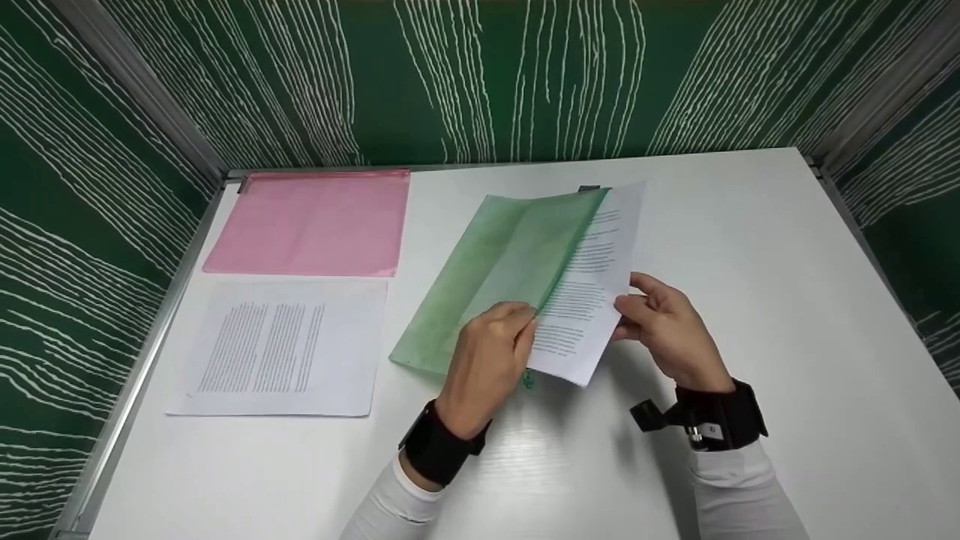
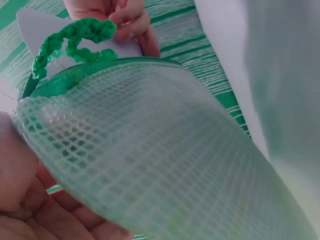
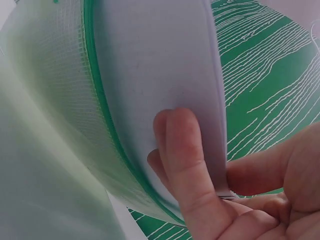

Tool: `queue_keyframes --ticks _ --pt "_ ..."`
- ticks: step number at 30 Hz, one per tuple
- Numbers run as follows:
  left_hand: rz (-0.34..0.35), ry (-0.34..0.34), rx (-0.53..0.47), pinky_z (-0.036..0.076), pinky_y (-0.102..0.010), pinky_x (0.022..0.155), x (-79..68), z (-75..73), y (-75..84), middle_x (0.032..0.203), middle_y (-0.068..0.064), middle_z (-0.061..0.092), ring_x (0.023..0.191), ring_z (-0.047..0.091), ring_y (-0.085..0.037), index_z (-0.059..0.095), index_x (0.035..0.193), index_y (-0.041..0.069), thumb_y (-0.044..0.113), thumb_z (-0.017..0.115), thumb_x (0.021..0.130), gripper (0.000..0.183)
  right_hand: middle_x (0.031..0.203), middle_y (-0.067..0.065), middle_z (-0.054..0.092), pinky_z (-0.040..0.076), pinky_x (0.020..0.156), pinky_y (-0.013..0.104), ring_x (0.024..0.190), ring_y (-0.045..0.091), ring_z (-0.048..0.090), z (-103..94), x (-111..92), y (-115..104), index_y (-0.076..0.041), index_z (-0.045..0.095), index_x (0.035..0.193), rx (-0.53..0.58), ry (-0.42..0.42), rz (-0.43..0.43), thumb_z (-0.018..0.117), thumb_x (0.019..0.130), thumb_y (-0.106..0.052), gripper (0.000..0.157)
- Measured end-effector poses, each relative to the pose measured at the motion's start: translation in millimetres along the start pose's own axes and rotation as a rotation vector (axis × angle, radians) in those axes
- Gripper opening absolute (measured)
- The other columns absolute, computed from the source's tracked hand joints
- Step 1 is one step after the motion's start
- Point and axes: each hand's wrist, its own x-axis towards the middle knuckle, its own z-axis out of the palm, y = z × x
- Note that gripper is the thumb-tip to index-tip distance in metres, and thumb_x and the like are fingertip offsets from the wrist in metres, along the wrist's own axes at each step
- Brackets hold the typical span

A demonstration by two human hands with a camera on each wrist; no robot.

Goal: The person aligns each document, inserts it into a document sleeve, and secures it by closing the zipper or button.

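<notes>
A green mesh zip pouch (image 1: 480, 262) is tilted up off the white table, its zipped side open toward the right. My left hand (image 1: 491, 345) grips the pouch by its near edge beside the opening. Printed sheets of paper (image 1: 589, 292) stick partly out of that opening. My right hand (image 1: 664, 322) pinches their outer edge between thumb and fingers; in the right wrist view, the fingers (image 3: 185, 155) lie against the back of the paper. A green braided cord (image 2: 75, 37) hangs at the pouch's near corner.
A pink zip pouch (image 1: 315, 225) lies flat at the table's back left. In front of it lies a printed sheet stack (image 1: 277, 349). A small dark object (image 1: 589, 188) shows behind the green pouch's far end. Green walls with white lines (image 1: 495, 82) border the white table (image 1: 787, 262).
</notes>
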Motion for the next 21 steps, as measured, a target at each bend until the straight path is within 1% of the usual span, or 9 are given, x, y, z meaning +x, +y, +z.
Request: queue_keyframes --ticks 1,3,5,6,7,10,13,16,21 --pt "-0.006 -0.007 -0.013 0.058 -0.025 0.075 -0.3 0.0 0.0 0.103 -0.016 0.074 0.092 0.073 -0.020 0.077 0.104 -0.007 0.003 0.065 0.100 0.016 0.110 0.011 0.074 0.059 0.073 0.028 0.087 0.020 0.073 0.3 -0.1 -0.1 0.012 0.036 0.146 0.003 -0.001 0.001 0.044 0.106 0.001 0.043" --pt "-0.010 -0.011 -0.032 0.059 -0.026 0.077 -0.8 -0.3 0.3 0.108 -0.018 0.075 0.095 0.073 -0.020 0.076 0.109 -0.008 0.002 0.064 0.100 0.018 0.110 0.012 0.074 0.059 0.072 0.028 0.085 0.020 0.073 1.1 -0.2 -0.4 0.013 0.036 0.146 0.012 0.000 0.002 0.045 0.106 0.002 0.043" --pt "-0.006 -0.010 -0.051 0.057 -0.023 0.071 -0.8 -0.1 0.0 0.100 -0.016 0.075 0.086 0.072 -0.016 0.076 0.109 -0.007 0.002 0.063 0.101 0.018 0.108 0.012 0.074 0.059 0.070 0.028 0.081 0.019 0.072 1.8 -0.1 -0.3 0.013 0.036 0.145 0.019 0.006 0.002 0.045 0.105 0.002 0.043" --pt "-0.004 -0.008 -0.061 0.055 -0.022 0.067 -0.8 0.2 -0.4 0.094 -0.014 0.075 0.079 0.069 -0.013 0.076 0.108 -0.007 0.003 0.062 0.101 0.018 0.107 0.011 0.074 0.059 0.070 0.028 0.079 0.018 0.071 2.1 0.2 0.1 0.014 0.036 0.145 0.022 0.008 0.002 0.045 0.105 0.002 0.043" --pt "0.001 -0.002 -0.066 0.054 -0.020 0.065 -0.9 0.3 -0.4 0.092 -0.013 0.074 0.076 0.067 -0.012 0.076 0.108 -0.007 0.003 0.061 0.102 0.018 0.106 0.011 0.074 0.059 0.069 0.027 0.077 0.017 0.071 2.5 0.5 0.4 0.014 0.037 0.145 0.026 0.010 0.003 0.046 0.105 0.002 0.043" --pt "0.009 0.003 -0.076 0.052 -0.019 0.061 -1.0 0.9 -0.4 0.089 -0.011 0.074 0.072 0.064 -0.009 0.075 0.109 -0.006 0.004 0.061 0.102 0.019 0.102 0.009 0.074 0.058 0.067 0.027 0.072 0.015 0.069 3.9 1.8 2.2 0.014 0.038 0.144 0.036 0.011 0.005 0.047 0.105 0.002 0.042" --pt "0.005 0.000 -0.070 0.056 -0.020 0.069 -1.5 0.8 1.0 0.102 -0.013 0.076 0.085 0.072 -0.012 0.075 0.114 -0.006 0.005 0.063 0.102 0.020 0.101 0.009 0.074 0.058 0.067 0.026 0.071 0.014 0.069 5.9 3.3 4.5 0.014 0.039 0.145 0.036 0.009 0.004 0.047 0.106 0.001 0.042" --pt "-0.004 -0.010 -0.075 0.057 -0.021 0.070 -1.7 0.7 2.1 0.106 -0.014 0.076 0.088 0.073 -0.013 0.074 0.116 -0.005 0.005 0.063 0.101 0.021 0.101 0.010 0.074 0.058 0.066 0.026 0.070 0.014 0.069 7.8 4.4 6.7 0.014 0.040 0.145 0.031 0.014 0.000 0.048 0.106 0.001 0.042" --pt "-0.005 -0.019 -0.087 0.058 -0.023 0.074 -1.6 -0.4 4.7 0.111 -0.015 0.075 0.095 0.073 -0.015 0.074 0.117 -0.006 0.005 0.063 0.101 0.022 0.096 0.010 0.073 0.058 0.064 0.025 0.069 0.015 0.069 10.0 4.7 9.0 0.016 0.041 0.143 0.040 0.024 -0.004 0.050 0.105 0.000 0.042"
